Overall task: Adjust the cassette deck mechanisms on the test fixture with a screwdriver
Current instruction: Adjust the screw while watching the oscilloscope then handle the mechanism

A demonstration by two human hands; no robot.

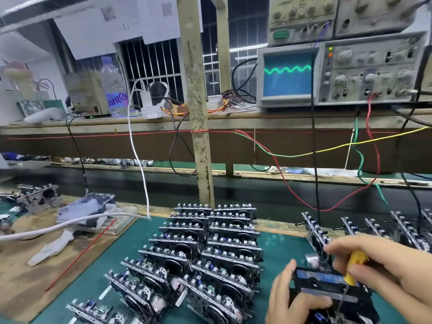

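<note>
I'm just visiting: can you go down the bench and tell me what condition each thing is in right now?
Oscilloscope: switched on, green wavy line on its screen.
Screwdriver: yellow handle gripped by the right hand, tip down on the mechanism.
Cassette mechanism on the fixture: steadied by the left hand.
Stacked mechanisms: lined up in two rows, untouched.
Water bottle: upright, cap on.

— What's around that wooden post point(198, 127)?

— It rises from the bench point(58, 272), which wears a green mat point(282, 244) to the post's right. A long wooden shelf point(233, 114) crosses behind it.

— And beyond?

— A barred window point(152, 64) just left of the post, dark outside. Papers point(112, 24) hang above the bars. Left of those, a white wall point(30, 43).
</note>
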